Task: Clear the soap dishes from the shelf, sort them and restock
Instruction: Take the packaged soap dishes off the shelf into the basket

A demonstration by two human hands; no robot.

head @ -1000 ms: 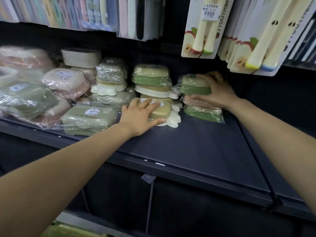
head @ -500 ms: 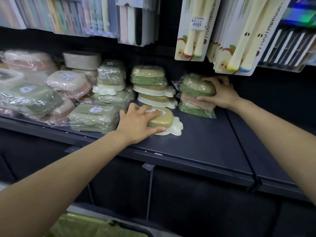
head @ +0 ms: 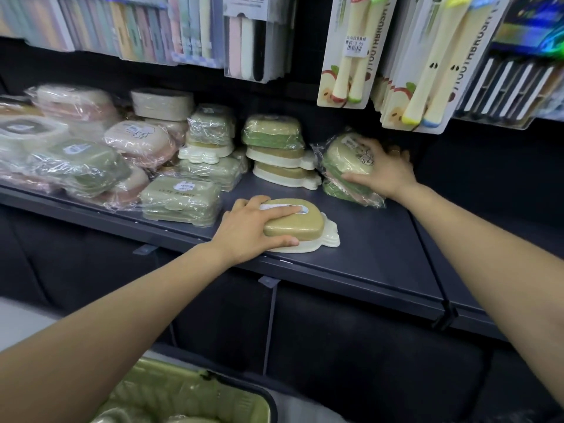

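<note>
A: The shelf, what is it made of?

B: It looks like dark metal with a matt, smooth finish. The soap dish under the left hand is plastic: an olive lid, slightly grainy and matt, on a cream base that shines a little.

A: And the bundle under the right hand?

B: Plastic dishes in thin clear film, glossy and wrinkled. The same shiny film covers the pink and green dishes on the left.

A: The hanging toothbrush packs?

B: Printed card that looks like paper, under smooth clear plastic. The basket below is green plastic, somewhat glossy.
</note>
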